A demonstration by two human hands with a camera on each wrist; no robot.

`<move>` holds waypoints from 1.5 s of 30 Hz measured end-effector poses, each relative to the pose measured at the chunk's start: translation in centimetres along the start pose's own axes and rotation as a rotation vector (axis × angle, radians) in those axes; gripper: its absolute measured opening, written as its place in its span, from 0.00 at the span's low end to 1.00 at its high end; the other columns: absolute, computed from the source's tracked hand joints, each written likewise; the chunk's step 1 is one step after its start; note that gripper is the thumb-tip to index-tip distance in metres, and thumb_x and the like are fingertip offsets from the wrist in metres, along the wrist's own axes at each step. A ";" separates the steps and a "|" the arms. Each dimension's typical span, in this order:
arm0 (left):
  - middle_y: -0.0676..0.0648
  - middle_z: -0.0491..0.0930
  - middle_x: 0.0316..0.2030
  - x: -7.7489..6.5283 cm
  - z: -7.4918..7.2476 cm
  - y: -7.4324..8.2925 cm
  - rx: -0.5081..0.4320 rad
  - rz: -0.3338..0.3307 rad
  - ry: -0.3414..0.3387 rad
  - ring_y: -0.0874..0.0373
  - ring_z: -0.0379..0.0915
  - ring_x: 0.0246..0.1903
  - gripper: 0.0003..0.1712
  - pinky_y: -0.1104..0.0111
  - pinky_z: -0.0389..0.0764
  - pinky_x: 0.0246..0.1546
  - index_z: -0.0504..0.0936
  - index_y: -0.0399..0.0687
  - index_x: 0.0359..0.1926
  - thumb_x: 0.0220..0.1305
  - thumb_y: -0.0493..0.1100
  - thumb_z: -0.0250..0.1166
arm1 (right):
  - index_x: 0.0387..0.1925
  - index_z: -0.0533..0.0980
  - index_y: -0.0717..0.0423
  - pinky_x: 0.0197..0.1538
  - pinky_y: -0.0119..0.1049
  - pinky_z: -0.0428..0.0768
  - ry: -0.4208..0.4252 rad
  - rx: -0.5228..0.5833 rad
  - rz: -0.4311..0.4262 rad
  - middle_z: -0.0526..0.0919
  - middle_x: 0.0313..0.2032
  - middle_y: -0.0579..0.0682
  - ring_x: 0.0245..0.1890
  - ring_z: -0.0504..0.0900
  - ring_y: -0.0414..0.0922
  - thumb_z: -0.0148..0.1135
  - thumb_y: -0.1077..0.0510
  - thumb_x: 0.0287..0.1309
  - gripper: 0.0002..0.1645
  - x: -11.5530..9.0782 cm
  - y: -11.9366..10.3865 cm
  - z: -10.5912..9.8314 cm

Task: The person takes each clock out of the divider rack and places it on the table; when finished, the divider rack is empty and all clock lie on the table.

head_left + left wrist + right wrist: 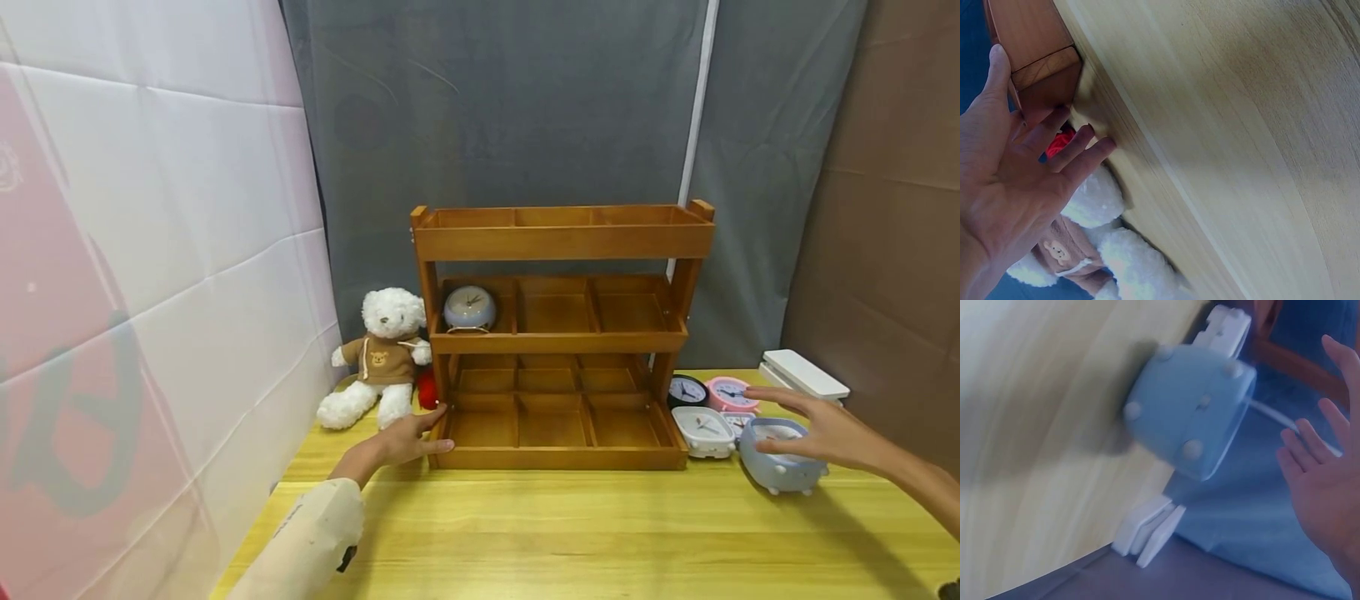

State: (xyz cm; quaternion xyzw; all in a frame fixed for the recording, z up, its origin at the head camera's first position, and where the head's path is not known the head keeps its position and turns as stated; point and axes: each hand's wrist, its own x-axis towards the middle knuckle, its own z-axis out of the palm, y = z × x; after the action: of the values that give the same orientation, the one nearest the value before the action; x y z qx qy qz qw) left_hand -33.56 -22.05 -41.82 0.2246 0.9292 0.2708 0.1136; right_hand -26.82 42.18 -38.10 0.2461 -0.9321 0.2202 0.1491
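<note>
My left hand [403, 439] is at the lower left corner of a brown wooden shelf rack [555, 458]. In the left wrist view its thumb lies against the rack's end [1047, 78] and the other fingers stretch out. My right hand [843, 432] is spread beside a blue alarm clock [783, 468], which lies face up on the table with its footed base toward me. A gap shows between that hand and the blue clock [1188, 409] in the right wrist view. Another blue-grey clock [469, 310] stands in the rack's middle tier, left compartment.
A white teddy bear [386, 358] in a brown top sits left of the rack, near a red object [427, 390]. Right of the rack are a white clock [703, 431], a pink clock [732, 392], a black clock [686, 390] and white boxes [806, 372].
</note>
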 end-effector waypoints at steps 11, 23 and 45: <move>0.30 0.62 0.74 0.2 0.1 -0.5 -0.002 0.009 0.007 0.35 0.61 0.73 0.49 0.44 0.65 0.71 0.54 0.36 0.81 0.74 0.57 0.65 | 0.69 0.76 0.46 0.48 0.61 0.83 0.000 -0.072 -0.077 0.81 0.63 0.55 0.59 0.80 0.49 0.84 0.47 0.48 0.46 2.7 -4.3 -0.1; 0.29 0.62 0.74 0.1 0.0 -0.5 0.015 0.017 0.011 0.35 0.62 0.72 0.49 0.45 0.66 0.70 0.53 0.35 0.81 0.74 0.56 0.65 | 0.67 0.78 0.45 0.56 0.26 0.77 0.031 -0.023 -0.221 0.81 0.64 0.44 0.62 0.74 0.27 0.85 0.50 0.47 0.44 6.5 -7.8 -0.1; 0.29 0.64 0.73 0.1 -0.1 -0.3 0.020 0.001 0.010 0.35 0.63 0.72 0.48 0.45 0.66 0.70 0.54 0.36 0.81 0.74 0.56 0.65 | 0.70 0.75 0.52 0.56 0.53 0.83 0.058 0.075 -0.344 0.80 0.65 0.51 0.62 0.80 0.53 0.82 0.57 0.52 0.43 12.6 -13.7 0.3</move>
State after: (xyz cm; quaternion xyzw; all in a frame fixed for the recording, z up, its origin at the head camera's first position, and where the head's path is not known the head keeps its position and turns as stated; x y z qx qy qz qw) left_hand -33.82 -22.29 -41.94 0.2247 0.9323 0.2626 0.1065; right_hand -30.17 26.41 -28.88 0.4009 -0.8626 0.2330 0.2021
